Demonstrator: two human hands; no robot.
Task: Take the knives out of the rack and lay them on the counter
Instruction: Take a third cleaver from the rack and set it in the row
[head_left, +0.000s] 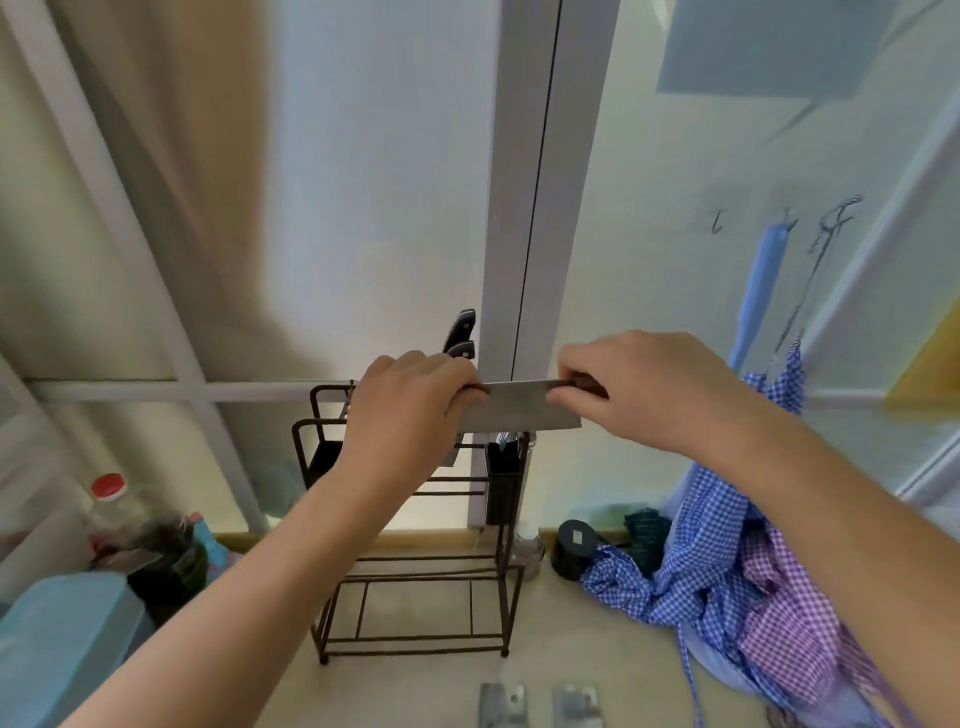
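A broad steel cleaver (519, 408) hangs level just above the black wire knife rack (410, 597) on the beige counter (587, 649). My right hand (639, 389) grips its dark handle at the right end. My left hand (410, 410) pinches the blade's far left end. Behind my left hand, two black knife handles (462, 332) stick up from the rack. At the rack's right side a black holder (503, 483) hangs.
Checked blue and purple cloths (737, 582) lie heaped on the counter to the right. A small black cylinder (574, 548) stands beside the rack. Bottles (109, 514) and a blue tub (57, 644) crowd the left. Two metal pieces (540, 704) lie at the front edge.
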